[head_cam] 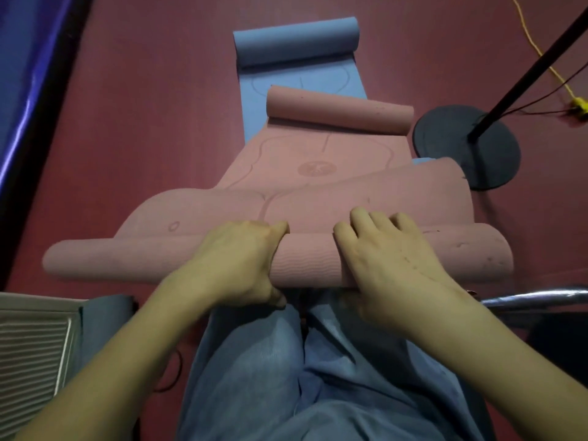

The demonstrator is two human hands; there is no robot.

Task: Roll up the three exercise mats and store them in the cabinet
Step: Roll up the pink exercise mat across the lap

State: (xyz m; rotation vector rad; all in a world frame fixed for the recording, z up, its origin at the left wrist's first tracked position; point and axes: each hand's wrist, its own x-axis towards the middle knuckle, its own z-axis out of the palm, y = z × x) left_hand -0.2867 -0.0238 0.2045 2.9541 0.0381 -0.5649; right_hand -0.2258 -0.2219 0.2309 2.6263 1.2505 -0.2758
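The nearest pink mat lies across the floor in front of my knees, its near end wound into a roll. My left hand grips the roll left of its middle, fingers curled over the top and thumb below. My right hand holds it right of the middle, bent fingers reaching over the top. Beyond lies a second pink mat with its far end curled up. Under that one is a blue mat, its far end also curled into a roll.
A black round stand base with a slanted pole sits right of the mats, and a yellow cable runs behind it. Blue padding lines the left edge. A slatted grille is at lower left, a metal tube at right.
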